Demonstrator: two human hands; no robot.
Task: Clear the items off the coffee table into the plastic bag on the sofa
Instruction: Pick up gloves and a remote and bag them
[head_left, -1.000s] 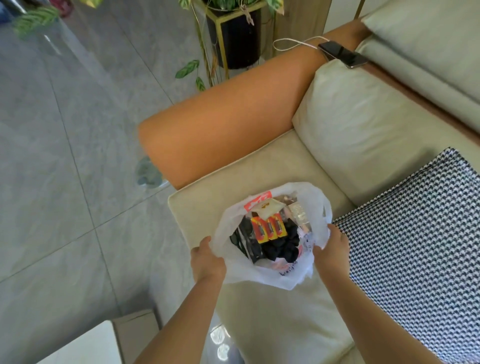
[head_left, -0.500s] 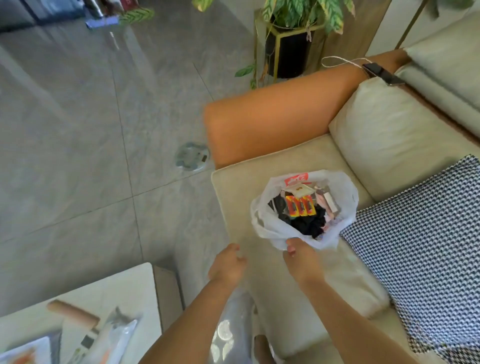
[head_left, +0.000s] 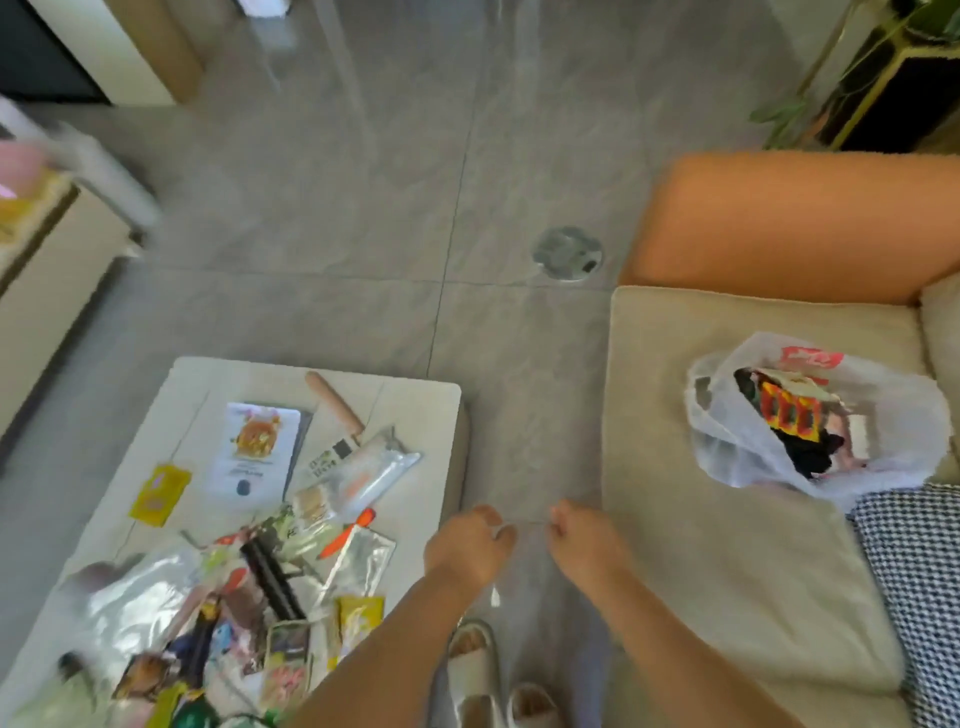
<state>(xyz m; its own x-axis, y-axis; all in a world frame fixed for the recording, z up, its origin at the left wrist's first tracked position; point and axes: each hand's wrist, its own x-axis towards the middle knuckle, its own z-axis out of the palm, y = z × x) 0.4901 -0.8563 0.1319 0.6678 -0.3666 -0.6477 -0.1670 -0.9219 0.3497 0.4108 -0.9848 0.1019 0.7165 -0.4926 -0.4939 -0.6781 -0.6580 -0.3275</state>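
Plastic bag (head_left: 737, 441) sat on sofa seat cushion (head_left: 727, 571), toward its back edge, near the orange armrest (head_left: 805, 218); thin white crinkly film, mouth slumped open toward camera, prob. left gaping so more can drop in. Inside: red-yellow packet (head_left: 789, 413) atop something black, rest too jumbled to ID. Houndstooth cushion (head_left: 914, 571), woven b/w, just beside bag at cushion's right edge. Both hands hang over the floor gap btwn sofa and coffee table (head_left: 426, 415). Left hand (head_left: 465, 551) w/ fingers loosely curled, right hand (head_left: 584, 545) likewise; nothing visibly held in either, though blur hides fingertips a bit. Judged: mid-turn from bag to table for next pickup. Table white, matte, rounded corners, still heavily loaded, so task far from done. Near far edge: wooden-handled tool (head_left: 332, 402), round pale handle, laid diagonal. Mid-table: flat white card/packet w/ orange picture (head_left: 257, 447), clear glossy sleeve (head_left: 369, 470) beside it. Small yellow sachet (head_left: 160, 493) toward left edge. Near edge: heap of foil and clear pouches, black ribbed bar (head_left: 270, 577), orange bits, mixed printed packs overlapping; soft, slippery stuff, likely needs pinching one or two at a time. Grey glossy tiled floor (head_left: 363, 208) beyond, round metal floor fitting (head_left: 567, 253) near armrest.
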